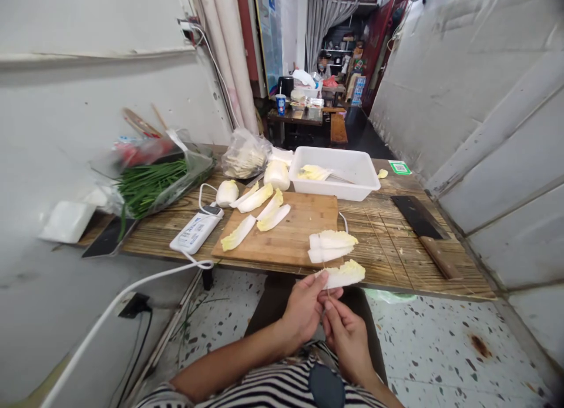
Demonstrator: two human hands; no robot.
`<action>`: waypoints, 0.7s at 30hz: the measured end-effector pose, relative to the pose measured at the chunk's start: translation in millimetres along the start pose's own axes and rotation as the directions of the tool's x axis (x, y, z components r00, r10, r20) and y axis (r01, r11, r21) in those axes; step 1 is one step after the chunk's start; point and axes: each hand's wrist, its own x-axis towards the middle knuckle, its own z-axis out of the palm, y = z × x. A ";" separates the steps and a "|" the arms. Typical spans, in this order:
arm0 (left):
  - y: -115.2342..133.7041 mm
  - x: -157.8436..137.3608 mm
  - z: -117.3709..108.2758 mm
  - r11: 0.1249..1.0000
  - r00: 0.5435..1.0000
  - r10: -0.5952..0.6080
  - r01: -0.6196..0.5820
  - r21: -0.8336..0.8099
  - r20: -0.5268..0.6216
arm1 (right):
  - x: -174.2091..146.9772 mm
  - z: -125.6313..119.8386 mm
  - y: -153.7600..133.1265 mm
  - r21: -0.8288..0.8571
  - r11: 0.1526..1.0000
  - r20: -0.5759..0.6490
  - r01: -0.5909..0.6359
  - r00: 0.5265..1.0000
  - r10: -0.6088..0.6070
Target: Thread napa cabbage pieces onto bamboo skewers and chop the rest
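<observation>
My left hand (302, 311) pinches the base of a pale napa cabbage leaf (346, 274) at the table's front edge. My right hand (350, 337), just below and to the right, has its fingers closed on the lower end of a thin skewer (328, 293). Farther up the skewer's line, cabbage leaf pieces (332, 241) lie across the right front corner of the cutting board (304, 211). Several loose leaf pieces (273, 211) rest on the board's left half. Behind them sit a cut cabbage chunk (227, 193) and a larger cabbage piece (277, 174).
A white plastic tub (335, 189) holding skewered leaves stands behind the board. A cleaver (416, 217) lies on the right. To the left are a power strip (197, 230) with a white cable, bagged green chives (152, 184) and another clear bag (247, 155). Walls flank both sides.
</observation>
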 end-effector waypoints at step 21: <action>9.0 13.3 -3.6 0.989 0.985 0.147 -0.150 -0.021 -0.086 | 2.4 6.0 3.1 -0.055 0.998 0.012 0.001 1.000 0.000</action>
